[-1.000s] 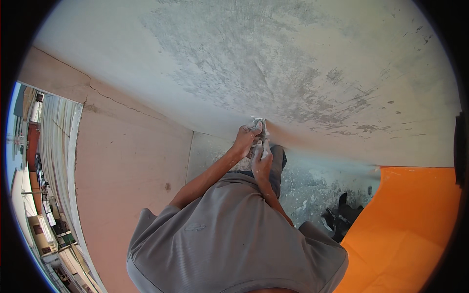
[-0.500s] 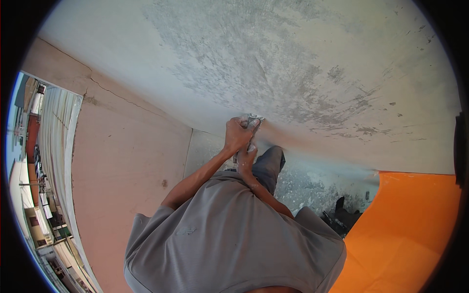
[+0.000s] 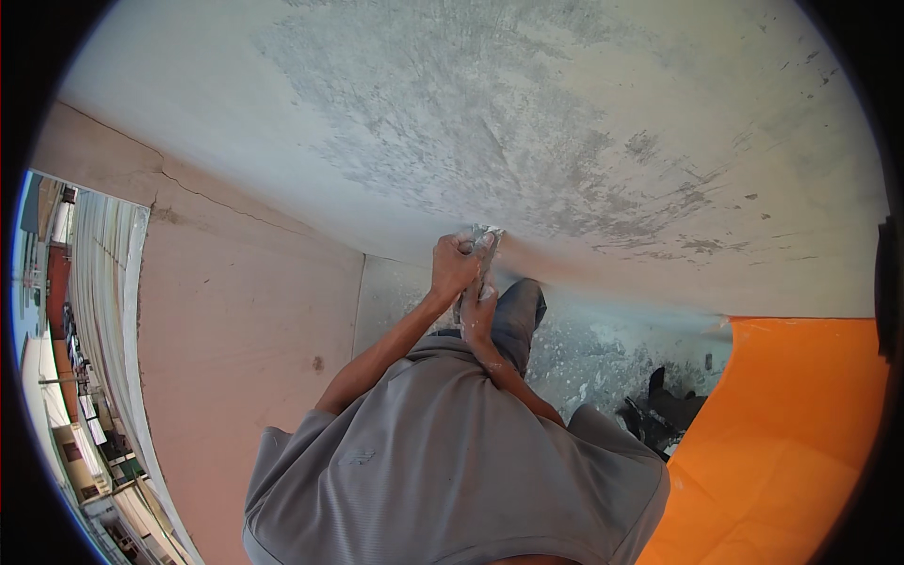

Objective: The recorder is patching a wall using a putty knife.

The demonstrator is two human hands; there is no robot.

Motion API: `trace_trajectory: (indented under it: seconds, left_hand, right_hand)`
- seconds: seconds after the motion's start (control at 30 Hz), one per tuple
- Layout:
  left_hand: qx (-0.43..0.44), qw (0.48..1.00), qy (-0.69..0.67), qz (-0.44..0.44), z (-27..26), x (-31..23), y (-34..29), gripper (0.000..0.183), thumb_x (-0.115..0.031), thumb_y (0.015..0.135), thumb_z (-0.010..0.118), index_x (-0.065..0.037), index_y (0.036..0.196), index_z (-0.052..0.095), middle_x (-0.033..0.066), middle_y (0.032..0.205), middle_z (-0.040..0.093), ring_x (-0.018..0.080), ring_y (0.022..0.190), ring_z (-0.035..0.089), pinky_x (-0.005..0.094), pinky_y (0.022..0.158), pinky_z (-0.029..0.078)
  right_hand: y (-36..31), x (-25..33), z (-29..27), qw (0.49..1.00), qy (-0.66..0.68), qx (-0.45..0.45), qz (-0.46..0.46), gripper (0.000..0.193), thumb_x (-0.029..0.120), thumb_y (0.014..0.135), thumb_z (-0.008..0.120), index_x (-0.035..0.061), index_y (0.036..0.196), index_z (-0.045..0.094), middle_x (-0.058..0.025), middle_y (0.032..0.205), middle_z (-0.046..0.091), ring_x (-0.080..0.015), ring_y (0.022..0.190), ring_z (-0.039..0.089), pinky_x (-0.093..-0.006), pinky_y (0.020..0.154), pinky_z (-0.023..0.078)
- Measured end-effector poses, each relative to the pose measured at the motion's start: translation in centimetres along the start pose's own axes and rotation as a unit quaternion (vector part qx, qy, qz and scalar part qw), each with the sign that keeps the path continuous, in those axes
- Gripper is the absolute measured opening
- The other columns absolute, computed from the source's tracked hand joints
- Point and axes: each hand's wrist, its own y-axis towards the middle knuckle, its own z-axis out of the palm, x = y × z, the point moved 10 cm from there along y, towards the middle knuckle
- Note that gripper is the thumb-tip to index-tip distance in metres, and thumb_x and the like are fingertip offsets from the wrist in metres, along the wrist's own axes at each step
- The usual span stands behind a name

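Observation:
Both my hands are closed on a dusty, narrow scraper (image 3: 489,247), held at the foot of a patchy grey-and-white wall (image 3: 508,132). My left hand (image 3: 456,267) grips near its upper end, close to the wall. Lower down, my right hand (image 3: 478,313) is wrapped around it, with white dust on its fingers. The scraper's upper tip is at the wall surface, though whether it presses there I cannot tell. Most of its handle is hidden by my fingers.
On the left stands a pinkish wall (image 3: 245,320) with a crack, beside an opening (image 3: 56,377) onto buildings outside. A bright orange panel (image 3: 782,414) is at the right. Dark objects (image 3: 664,410) lie on the white-spotted floor (image 3: 589,363) near my leg (image 3: 518,320).
The view has shifted slightly, so the left wall and opening appear lower. My hands keep their hold on the scraper, with the left hand a little lower in the picture.

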Motion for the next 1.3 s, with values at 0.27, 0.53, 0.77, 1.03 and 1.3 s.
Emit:
trace_trajectory:
  seconds: [0.27,0.53,0.77,1.03,1.3]
  left_hand:
    - [0.033,0.965,-0.238,-0.103,3.1,4.3,-0.1,0.022,-0.022,0.098,0.064,-0.003,0.092,0.071,0.0047,0.078,0.072,0.0088,0.061,0.060,0.0259,0.054,0.046]
    - [0.010,0.988,-0.144,-0.055,1.3,2.9,0.3,0.025,-0.022,0.096,0.066,0.001,0.089,0.073,0.0071,0.076,0.073,0.0098,0.060,0.062,0.0268,0.053,0.047]
    - [-0.055,0.989,0.092,0.100,-1.4,-3.7,-0.4,0.021,-0.018,0.088,0.071,0.002,0.093,0.074,0.0148,0.073,0.072,0.0130,0.065,0.066,0.0321,0.060,0.050]
    - [0.074,0.988,-0.126,0.042,-1.6,-4.3,-0.1,0.019,-0.019,0.095,0.069,-0.001,0.098,0.072,0.0023,0.081,0.071,0.0101,0.069,0.066,0.0232,0.062,0.050]
    - [0.175,0.852,-0.461,-0.176,-1.4,10.9,0.4,0.019,-0.017,0.099,0.058,-0.010,0.117,0.060,0.0055,0.110,0.065,0.0186,0.100,0.064,0.0364,0.084,0.055]
  right_hand:
    - [-0.1,7.6,-2.8,0.978,-0.179,-0.003,-0.108,0.037,0.015,0.099,0.053,-0.0134,0.124,0.054,-0.0224,0.078,0.061,-0.0150,0.070,0.057,-0.0342,0.064,0.047]
    - [0.8,4.0,-1.3,0.997,-0.079,0.015,-0.016,0.040,0.020,0.102,0.051,-0.0127,0.124,0.054,-0.0124,0.076,0.064,-0.0131,0.068,0.055,-0.0330,0.062,0.045]
    - [1.3,1.1,2.2,0.993,0.121,-0.005,-0.009,0.035,0.026,0.100,0.058,-0.0018,0.122,0.054,0.0051,0.074,0.053,-0.0030,0.063,0.046,-0.0223,0.051,0.036]
    - [1.3,9.5,3.2,0.995,0.026,0.063,-0.075,0.035,0.020,0.103,0.051,-0.0086,0.124,0.054,-0.0030,0.078,0.056,-0.0073,0.073,0.050,-0.0251,0.063,0.043]
    - [-1.1,5.7,-0.1,0.865,-0.452,0.072,-0.208,0.037,0.021,0.097,0.055,-0.0111,0.114,0.061,-0.0313,0.094,0.065,-0.0483,0.083,0.062,-0.0500,0.078,0.049]
